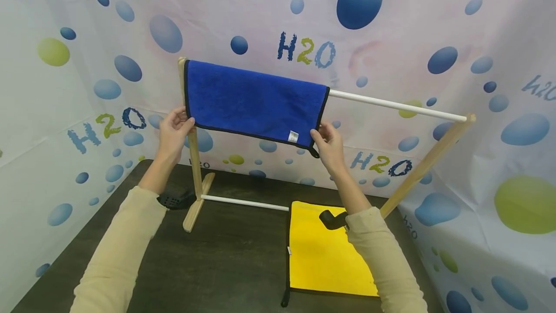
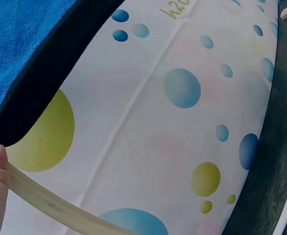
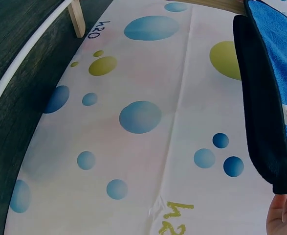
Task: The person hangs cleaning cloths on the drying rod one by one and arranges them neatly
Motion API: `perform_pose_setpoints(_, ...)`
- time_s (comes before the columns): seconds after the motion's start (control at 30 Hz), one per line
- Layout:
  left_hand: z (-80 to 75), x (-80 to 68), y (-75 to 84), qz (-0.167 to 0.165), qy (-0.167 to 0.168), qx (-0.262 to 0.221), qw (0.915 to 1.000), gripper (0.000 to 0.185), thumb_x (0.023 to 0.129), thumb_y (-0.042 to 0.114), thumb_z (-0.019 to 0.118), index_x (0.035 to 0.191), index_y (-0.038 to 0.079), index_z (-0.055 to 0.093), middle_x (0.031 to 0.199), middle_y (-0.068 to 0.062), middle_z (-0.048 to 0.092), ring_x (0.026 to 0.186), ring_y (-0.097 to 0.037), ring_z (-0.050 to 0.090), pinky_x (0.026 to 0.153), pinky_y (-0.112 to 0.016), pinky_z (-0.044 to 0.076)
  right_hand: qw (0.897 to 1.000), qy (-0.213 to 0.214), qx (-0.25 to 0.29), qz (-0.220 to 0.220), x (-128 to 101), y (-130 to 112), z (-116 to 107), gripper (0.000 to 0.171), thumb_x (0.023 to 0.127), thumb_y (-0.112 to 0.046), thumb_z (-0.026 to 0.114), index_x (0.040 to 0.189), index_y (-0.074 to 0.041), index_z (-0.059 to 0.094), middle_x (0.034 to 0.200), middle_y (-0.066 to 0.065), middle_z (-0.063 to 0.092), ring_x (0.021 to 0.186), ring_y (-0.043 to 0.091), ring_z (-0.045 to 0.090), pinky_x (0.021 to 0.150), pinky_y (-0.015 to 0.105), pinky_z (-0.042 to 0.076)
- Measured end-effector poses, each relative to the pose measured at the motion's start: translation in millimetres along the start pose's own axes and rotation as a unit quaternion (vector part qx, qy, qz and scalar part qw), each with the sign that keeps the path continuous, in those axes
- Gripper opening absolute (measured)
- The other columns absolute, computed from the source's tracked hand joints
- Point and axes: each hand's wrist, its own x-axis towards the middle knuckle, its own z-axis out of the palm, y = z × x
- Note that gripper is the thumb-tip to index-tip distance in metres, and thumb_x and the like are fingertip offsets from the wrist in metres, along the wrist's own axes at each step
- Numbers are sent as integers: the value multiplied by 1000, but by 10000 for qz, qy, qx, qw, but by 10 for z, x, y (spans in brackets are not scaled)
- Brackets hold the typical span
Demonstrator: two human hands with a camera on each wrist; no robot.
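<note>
A blue towel with black edging and a small white label hangs folded over the top white rail of a wooden rack. At its lower left corner, beside the rack's left post, my left hand pinches the edge between thumb and fingers. My right hand pinches the lower right edge, just above a black hanging loop. The left wrist view shows fingertips at the towel's dark corner. In the right wrist view, fingers meet the bottom of the black edging.
A yellow towel with black edging lies low on the right, overlapping the lower white rail. The rack's left foot stands on the dark table. Its right post slants up beside my right arm. A bubble-printed curtain surrounds the table.
</note>
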Motion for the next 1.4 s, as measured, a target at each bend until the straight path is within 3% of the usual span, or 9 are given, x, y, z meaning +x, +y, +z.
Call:
perform_pose_setpoints(0.27,-58,-36,-64,7,65,26,10000,27,89,-4,51,106,15,55,87,2,57,73,-6,58,66,-13,50,9998,-165,30,-140,-59,79,-35,29,89,4,52,117,12,52,91,32,58,73,9,52,65,15,42)
perform_pose_setpoints(0.43,-162,-81,-137,26,295,273,9992,31,88,-5,53,116,7,55,88,1,57,77,-7,57,66,-13,50,9990,-367,-229,91,-151,127,-55,33,90,1,52,121,11,50,94,29,57,76,10,50,64,16,39)
perform_pose_setpoints(0.6,-204,-168,-133,-11,527,721,9960,37,86,-5,54,122,1,51,92,2,56,82,-6,54,69,-13,47,9979,-486,-310,309,-232,175,-53,33,92,-2,51,123,9,50,95,28,58,75,11,50,63,17,39)
perform_pose_setpoints(0.7,-267,-189,-209,1,548,1131,9921,41,85,-4,55,125,0,48,96,2,55,84,-5,52,73,-12,44,9978,-516,-321,277,-264,261,-53,32,92,-2,51,122,9,51,94,28,59,73,9,51,64,17,41)
perform_pose_setpoints(0.83,-379,-196,-378,77,340,1589,9867,48,84,-3,58,130,-1,44,106,-4,55,88,-3,51,76,-12,42,9977,-564,-301,227,-296,501,-73,32,92,-5,51,122,6,52,92,25,61,72,9,53,66,17,44)
perform_pose_setpoints(0.97,-382,-273,-371,150,42,1805,9835,52,83,-5,58,132,-6,39,109,-5,53,93,-12,52,80,-13,41,9974,-634,-223,264,-358,659,-99,33,92,-6,51,123,5,52,91,24,61,73,10,54,69,19,46)
perform_pose_setpoints(1.07,-346,-331,-343,212,-106,1729,9847,53,82,-9,57,131,-10,38,106,2,52,94,-16,52,83,-15,39,9971,-655,-113,365,-424,711,-115,32,92,-5,51,122,7,51,92,25,60,73,8,54,70,18,46)
perform_pose_setpoints(1.17,-316,-372,-344,246,-207,1714,9847,53,81,-11,56,130,-12,37,105,7,50,93,-11,51,83,-16,38,9968,-675,-99,419,-496,766,-132,30,92,-5,52,119,8,52,93,25,61,71,7,53,69,17,46)
perform_pose_setpoints(1.4,-271,-409,-409,239,-188,1654,9858,54,83,-11,56,132,-11,36,113,-3,48,95,-7,49,82,-15,38,9944,-822,-15,666,-688,903,-209,33,93,-8,50,124,4,50,91,18,59,75,15,54,71,17,46)
